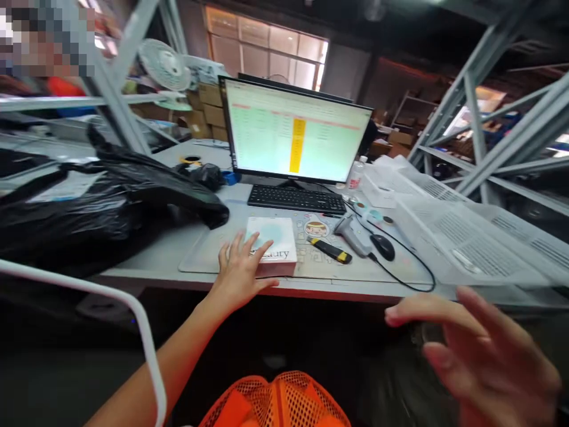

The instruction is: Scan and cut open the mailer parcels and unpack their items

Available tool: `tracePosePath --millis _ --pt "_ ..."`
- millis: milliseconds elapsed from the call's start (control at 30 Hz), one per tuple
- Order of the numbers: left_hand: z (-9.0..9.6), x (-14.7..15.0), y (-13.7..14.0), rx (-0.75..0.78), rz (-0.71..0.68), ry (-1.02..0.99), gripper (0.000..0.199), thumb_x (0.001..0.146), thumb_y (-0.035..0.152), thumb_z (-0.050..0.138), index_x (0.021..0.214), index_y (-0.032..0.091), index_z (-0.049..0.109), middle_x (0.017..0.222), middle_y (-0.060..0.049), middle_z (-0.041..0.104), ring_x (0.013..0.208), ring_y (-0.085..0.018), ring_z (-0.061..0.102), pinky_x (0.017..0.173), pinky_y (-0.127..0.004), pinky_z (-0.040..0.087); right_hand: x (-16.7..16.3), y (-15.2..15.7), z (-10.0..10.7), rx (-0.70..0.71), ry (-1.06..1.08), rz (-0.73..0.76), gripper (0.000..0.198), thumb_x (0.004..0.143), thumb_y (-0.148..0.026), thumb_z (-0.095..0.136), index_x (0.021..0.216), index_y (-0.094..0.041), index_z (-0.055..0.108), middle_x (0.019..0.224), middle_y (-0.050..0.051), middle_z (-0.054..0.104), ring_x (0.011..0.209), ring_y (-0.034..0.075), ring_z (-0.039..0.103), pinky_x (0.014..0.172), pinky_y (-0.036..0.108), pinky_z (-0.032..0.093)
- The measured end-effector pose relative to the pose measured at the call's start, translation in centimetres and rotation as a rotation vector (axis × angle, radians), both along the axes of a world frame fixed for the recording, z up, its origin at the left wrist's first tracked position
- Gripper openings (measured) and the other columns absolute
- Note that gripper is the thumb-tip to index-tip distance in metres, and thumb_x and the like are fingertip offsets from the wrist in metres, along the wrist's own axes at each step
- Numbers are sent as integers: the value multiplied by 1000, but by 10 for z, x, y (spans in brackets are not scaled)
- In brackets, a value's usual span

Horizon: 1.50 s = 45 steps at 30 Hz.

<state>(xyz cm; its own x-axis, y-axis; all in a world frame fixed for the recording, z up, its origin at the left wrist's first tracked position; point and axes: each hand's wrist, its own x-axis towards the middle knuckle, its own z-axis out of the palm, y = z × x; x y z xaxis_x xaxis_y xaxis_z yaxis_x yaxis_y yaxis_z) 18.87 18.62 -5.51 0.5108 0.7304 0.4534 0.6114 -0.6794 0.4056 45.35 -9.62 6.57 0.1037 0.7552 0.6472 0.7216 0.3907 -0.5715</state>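
Observation:
A white box (282,233) with a pale blue patch and the letters "eauty" lies near the front edge of the desk mat. My left hand (240,267) rests on its left side with the fingers spread, partly covering the lettering. At the lower right my right hand (480,350) hangs in front of the desk edge, blurred, fingers apart and nothing between them. Right of the box lie a yellow and black box cutter (329,249), a grey barcode scanner (353,235) and a black mouse (382,247).
A monitor (267,130) stands behind a black keyboard (296,198). Black plastic bags (111,207) cover the desk's left side. White plastic baskets (462,231) line the right, near a bottle (356,173). A scanner cable loops across the mat. A white bar (144,320) crosses the lower left.

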Motion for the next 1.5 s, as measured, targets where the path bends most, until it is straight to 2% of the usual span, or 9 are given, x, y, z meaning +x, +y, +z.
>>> tracePosePath --millis 300,467,600,700,867,1033,1167,1300,1500 --pt "-26 -14 8 -200 -7 -124 55 92 41 77 146 34 69 167 -8 48 148 -42 52 120 -59 46 -71 81 94 -247 -139 999 59 91 -44 65 149 -53 59 92 -2 81 77 22 78 82 31 68" --pt "-24 -30 26 -387 39 -703 67 79 63 86 131 22 77 138 -14 72 135 -38 63 120 -52 48 -1 133 13 51 -146 277 79 97 -25 60 165 -56 33 109 -4 79 94 22 77 93 37 63" --pt "-24 -24 37 -848 -39 -1230 80 69 72 91 123 15 75 117 -15 78 107 -34 75 88 -40 65 81 201 -76 -380 -294 -390 66 96 -35 59 157 -10 52 136 20 68 126 37 65 113 52 51" --pt "-25 -11 39 -1062 -105 -1420 70 78 69 86 126 19 73 122 -13 78 101 -31 76 81 -40 67 111 227 -118 -708 -429 -544 71 100 -41 57 158 -1 47 149 28 58 137 42 56 116 51 46" --pt "-25 9 37 -1137 -127 -1458 56 89 59 82 127 19 73 123 -12 77 105 -31 76 86 -43 68 109 246 -134 -826 -479 -699 70 103 -42 53 156 3 43 141 32 60 131 44 61 107 49 49" --pt "-25 22 36 -1108 -140 -1448 60 84 59 87 123 15 74 122 -14 77 110 -31 74 86 -39 67 103 240 -109 -847 -387 -631 42 97 -39 57 122 -7 68 113 25 74 105 38 71 88 43 53" --pt "-25 33 38 -1076 -157 -1409 67 78 64 89 123 16 74 119 -13 78 104 -30 74 75 -32 64 77 183 -66 -571 -306 -116 21 91 -41 62 95 -22 69 82 5 71 76 26 66 69 34 51" --pt "-24 47 38 -1085 -180 -1393 74 73 67 91 124 17 74 120 -13 77 101 -28 74 72 -30 62 29 136 -29 -599 -309 273 7 86 -28 66 92 -26 65 82 1 71 71 21 63 64 30 49" --pt "-22 51 36 -1095 -187 -1340 78 69 71 92 121 15 74 116 -14 77 97 -28 73 65 -27 58 16 145 -34 -579 -373 210 14 82 -21 64 95 -26 63 83 1 71 69 21 61 63 31 45"
